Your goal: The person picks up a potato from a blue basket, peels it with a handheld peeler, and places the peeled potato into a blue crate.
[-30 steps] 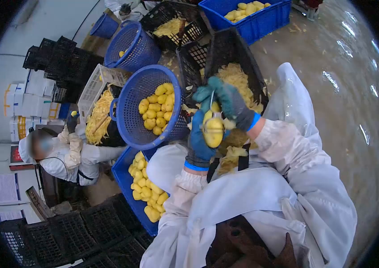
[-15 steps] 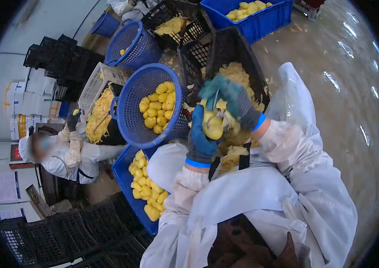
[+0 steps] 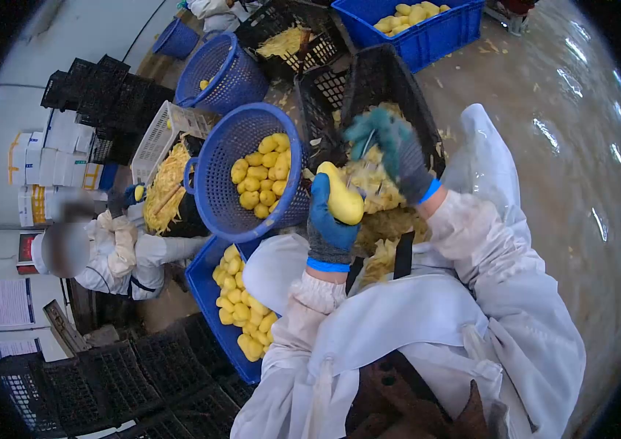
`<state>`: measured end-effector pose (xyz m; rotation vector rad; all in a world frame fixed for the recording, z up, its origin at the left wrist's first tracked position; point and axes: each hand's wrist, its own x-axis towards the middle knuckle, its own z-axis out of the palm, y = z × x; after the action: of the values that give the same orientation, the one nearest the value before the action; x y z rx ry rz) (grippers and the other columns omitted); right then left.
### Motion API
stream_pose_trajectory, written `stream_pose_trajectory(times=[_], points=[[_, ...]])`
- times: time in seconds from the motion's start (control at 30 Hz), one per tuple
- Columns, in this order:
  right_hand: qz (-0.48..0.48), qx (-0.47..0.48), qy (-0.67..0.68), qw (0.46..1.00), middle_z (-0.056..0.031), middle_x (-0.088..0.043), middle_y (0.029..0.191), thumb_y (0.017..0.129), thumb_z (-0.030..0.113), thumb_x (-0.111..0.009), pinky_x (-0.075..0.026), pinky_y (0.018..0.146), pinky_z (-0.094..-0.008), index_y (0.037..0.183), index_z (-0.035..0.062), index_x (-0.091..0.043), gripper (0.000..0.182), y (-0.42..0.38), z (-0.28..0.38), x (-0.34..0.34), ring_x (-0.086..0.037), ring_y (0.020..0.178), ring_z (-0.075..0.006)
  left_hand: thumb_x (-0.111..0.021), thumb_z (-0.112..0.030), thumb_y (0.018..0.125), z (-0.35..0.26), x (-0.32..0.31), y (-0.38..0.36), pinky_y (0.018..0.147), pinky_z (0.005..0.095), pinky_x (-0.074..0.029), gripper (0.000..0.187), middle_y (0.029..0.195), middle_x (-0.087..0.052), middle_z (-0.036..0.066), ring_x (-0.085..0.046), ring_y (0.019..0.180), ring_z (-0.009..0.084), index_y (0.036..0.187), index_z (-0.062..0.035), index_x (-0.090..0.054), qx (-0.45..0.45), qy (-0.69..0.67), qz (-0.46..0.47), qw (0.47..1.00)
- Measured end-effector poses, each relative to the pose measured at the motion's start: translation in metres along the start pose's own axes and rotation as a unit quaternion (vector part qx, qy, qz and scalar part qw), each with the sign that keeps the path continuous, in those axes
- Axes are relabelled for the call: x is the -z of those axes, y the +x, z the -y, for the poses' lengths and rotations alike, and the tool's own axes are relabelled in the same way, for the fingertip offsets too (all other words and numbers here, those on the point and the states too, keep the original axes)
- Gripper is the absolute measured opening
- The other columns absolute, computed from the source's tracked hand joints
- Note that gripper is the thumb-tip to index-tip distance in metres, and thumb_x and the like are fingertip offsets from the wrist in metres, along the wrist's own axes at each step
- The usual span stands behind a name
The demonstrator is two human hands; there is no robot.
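Note:
My left hand [image 3: 331,227], in a blue and grey glove, is closed around a long yellow peeled potato [image 3: 343,199]. In my right hand [image 3: 397,150], also gloved and smeared by motion, is a thin metal tool that looks like a peeler [image 3: 371,139]. That hand is just above and to the right of the potato, apart from it. Beneath both hands, pale peelings [image 3: 382,197] lie in a black crate [image 3: 419,102]. A blue round basket [image 3: 212,179] of yellow potatoes stands left of my left hand.
A blue bin [image 3: 204,285] of peeled potatoes sits at my left; another blue bin [image 3: 435,47] with potatoes is at the top. A co-worker [image 3: 124,256] sits at the left near a white crate [image 3: 151,143] with peelings. Black crates [image 3: 120,380] line the lower left. The floor [image 3: 544,132] looks wet.
The potato in my left hand now points up and left, with more of it showing. My right hand has shifted slightly right, off the potato. The co-worker's head and arm have moved.

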<state>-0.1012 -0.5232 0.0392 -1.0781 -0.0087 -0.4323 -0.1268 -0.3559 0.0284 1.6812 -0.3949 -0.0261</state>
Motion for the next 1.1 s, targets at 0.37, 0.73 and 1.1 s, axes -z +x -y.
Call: stream_pose_trajectory(times=[0.37,0.73,1.1], points=[[-0.027,0.186,-0.182,0.965,-0.0103,-0.065,0.083,0.095,0.034,-0.044,-0.049,0.069,-0.0311,0.092,0.0029,-0.059,0.035,-0.001,-0.012,0.004,-0.060,0.070,-0.0179,-0.062,-0.019,0.084,-0.012,-0.010,-0.001,0.083,0.0364,-0.050,0.045,0.115,-0.053,0.011,-0.057,0.093,0.0208,0.124,-0.0067,-0.045,0.152,-0.290,0.009,0.945],[-0.003,-0.103,0.115,0.988,-0.0115,-0.066,0.086,0.094,0.041,-0.045,-0.050,0.066,-0.0288,0.091,0.0002,-0.061,0.044,0.008,0.007,-0.012,-0.061,0.068,-0.0153,-0.045,-0.045,0.091,-0.039,-0.002,-0.011,0.074,0.0345,-0.053,0.046,0.107,-0.058,0.012,-0.059,0.089,0.0235,0.119,-0.0083,-0.049,0.330,-0.561,0.071,0.756],[-0.011,-0.136,0.131,0.982,-0.0138,-0.065,0.087,0.093,0.038,-0.047,-0.051,0.068,-0.0308,0.100,0.0044,-0.057,0.035,0.004,0.002,0.004,-0.062,0.069,-0.0185,-0.047,-0.043,0.091,-0.044,0.000,-0.015,0.078,0.0361,-0.051,0.045,0.107,-0.059,0.010,-0.058,0.096,0.0232,0.119,-0.0076,-0.052,0.350,-0.603,0.083,0.712]])
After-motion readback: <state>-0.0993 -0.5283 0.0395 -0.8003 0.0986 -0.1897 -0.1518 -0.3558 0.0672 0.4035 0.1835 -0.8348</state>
